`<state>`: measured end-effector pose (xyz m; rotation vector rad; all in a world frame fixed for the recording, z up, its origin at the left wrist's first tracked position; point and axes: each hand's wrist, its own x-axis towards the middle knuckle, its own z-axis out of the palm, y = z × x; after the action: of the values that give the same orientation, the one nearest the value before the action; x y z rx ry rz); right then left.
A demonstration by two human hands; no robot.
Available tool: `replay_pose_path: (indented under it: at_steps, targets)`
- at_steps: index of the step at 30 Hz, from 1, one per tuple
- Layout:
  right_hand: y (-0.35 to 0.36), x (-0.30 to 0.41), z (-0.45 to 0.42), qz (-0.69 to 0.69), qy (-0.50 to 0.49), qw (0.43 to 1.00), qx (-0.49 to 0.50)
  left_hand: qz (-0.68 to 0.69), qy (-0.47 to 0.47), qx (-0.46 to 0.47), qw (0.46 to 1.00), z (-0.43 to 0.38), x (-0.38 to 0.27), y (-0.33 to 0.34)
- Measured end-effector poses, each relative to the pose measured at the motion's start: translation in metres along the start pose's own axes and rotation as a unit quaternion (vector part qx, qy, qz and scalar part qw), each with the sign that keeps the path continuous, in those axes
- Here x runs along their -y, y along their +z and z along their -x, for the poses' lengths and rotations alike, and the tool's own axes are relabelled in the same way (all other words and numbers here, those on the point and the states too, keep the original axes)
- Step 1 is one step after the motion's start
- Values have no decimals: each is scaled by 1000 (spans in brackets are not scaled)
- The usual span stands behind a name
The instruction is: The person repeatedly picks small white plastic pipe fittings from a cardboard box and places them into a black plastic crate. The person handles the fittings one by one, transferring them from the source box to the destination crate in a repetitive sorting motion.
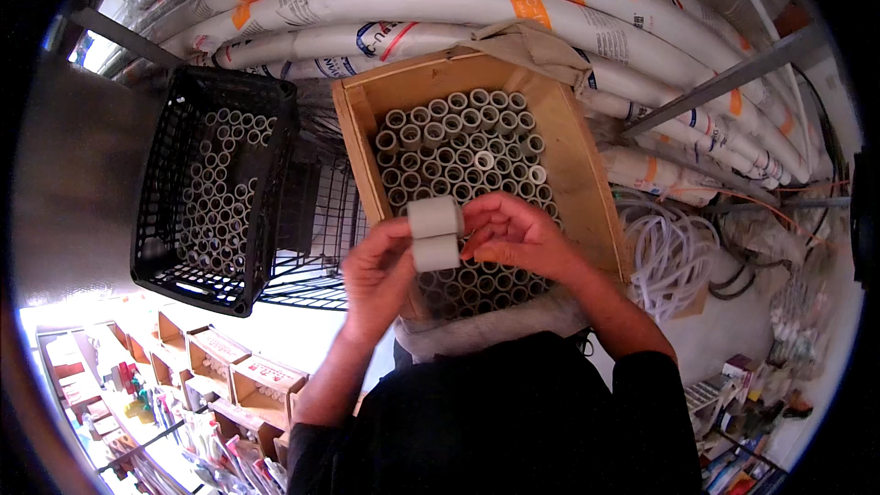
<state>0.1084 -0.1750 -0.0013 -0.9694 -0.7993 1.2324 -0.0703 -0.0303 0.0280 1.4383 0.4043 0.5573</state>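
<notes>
Two short grey plastic pipe couplings, an upper one (433,217) and a lower one (436,253), lie one against the other, sideways on, between my hands. My left hand (381,268) grips them from their left ends. At their right side, my right hand (512,234) has its fingers curled near or on the ends; whether it bears any of their weight cannot be told. Beneath both hands is a wooden box (590,172) with many grey couplings (474,120) standing on end in rows. Two couplings in it look whiter than the rest.
A black plastic crate (258,220) of smaller upright pipe fittings (213,220) stands left, beside a black wire basket (323,213). Wrapped white pipes (426,3) run behind. Coiled clear hose (670,254) hangs right of the box. Shelves with open cartons (268,385) are at lower left.
</notes>
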Motion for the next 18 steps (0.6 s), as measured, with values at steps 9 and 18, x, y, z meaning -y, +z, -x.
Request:
replay_pose_path:
  at_steps: [9,18]
  targets:
    - [-11,-15,18,-23,-1,995,-102,108,-64,28,992,5,23,31]
    - [-44,9,15,263,36,955,-129,34,-31,11,999,6,29,34]
